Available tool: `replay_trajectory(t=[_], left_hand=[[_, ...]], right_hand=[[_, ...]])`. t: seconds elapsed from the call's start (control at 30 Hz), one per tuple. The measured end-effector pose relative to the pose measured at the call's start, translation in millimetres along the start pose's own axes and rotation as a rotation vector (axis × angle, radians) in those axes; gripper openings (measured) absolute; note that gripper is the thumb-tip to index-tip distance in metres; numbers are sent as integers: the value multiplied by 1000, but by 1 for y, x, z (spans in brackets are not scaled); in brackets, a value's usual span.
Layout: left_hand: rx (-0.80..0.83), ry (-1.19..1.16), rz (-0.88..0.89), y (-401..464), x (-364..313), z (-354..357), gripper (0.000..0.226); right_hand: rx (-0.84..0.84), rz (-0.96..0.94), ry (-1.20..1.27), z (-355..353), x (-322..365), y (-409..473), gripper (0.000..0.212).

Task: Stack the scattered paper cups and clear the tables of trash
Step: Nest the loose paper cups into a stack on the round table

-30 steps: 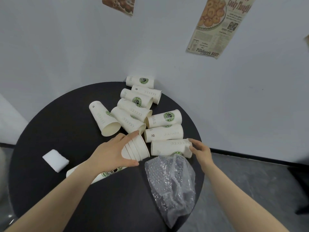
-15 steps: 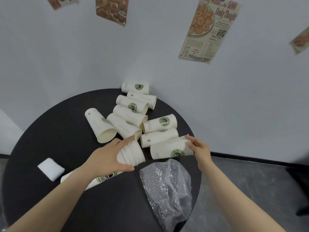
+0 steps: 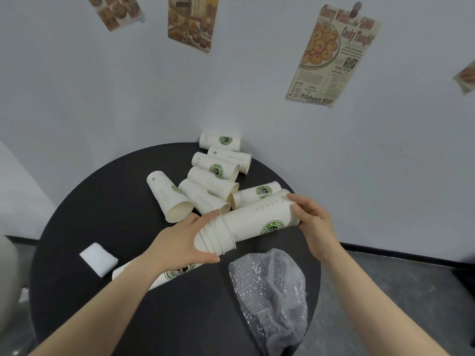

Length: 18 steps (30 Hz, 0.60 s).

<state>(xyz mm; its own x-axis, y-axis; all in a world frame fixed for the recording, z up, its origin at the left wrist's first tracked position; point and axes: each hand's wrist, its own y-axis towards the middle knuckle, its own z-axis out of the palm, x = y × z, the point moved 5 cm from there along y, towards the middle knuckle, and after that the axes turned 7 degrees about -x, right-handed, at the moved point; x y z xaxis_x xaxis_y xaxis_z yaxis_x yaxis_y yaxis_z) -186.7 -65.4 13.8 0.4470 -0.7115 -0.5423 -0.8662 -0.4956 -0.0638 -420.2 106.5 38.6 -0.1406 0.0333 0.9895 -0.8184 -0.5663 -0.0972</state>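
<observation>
My left hand [image 3: 180, 245] grips the rim end of a long stack of nested paper cups [image 3: 177, 272] lying on the round black table [image 3: 108, 201]. My right hand [image 3: 312, 222] holds the base of a white paper cup [image 3: 257, 218] with a green logo, and its open mouth sits over the stack's rims. Several more loose cups [image 3: 216, 170] lie on their sides toward the table's far edge. One cup [image 3: 167, 197] lies apart on the left, its mouth facing me.
A crumpled bubble-wrap bag [image 3: 270, 291] lies on the near right of the table. A white foam piece [image 3: 99, 258] rests at the left. Posters [image 3: 334, 52] hang on the pale wall behind. Grey floor shows to the right.
My right hand lifted the nearest loose cup off the table and swung it left, so its mouth now meets the stack held by my left hand. The view tilted up.
</observation>
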Motion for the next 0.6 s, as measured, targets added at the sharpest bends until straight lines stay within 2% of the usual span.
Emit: replay_trajectory(t=[0.13, 0.37, 0.6], left_hand=[[-1, -48, 19, -3, -5, -1, 96], [2, -49, 39, -3, -13, 4, 103], [31, -38, 25, 0, -10, 13, 100]], right_hand=[[76, 59, -11, 27, -5, -17, 19], [195, 138, 14, 76, -31, -52, 19], [305, 157, 1, 86, -54, -54, 22]])
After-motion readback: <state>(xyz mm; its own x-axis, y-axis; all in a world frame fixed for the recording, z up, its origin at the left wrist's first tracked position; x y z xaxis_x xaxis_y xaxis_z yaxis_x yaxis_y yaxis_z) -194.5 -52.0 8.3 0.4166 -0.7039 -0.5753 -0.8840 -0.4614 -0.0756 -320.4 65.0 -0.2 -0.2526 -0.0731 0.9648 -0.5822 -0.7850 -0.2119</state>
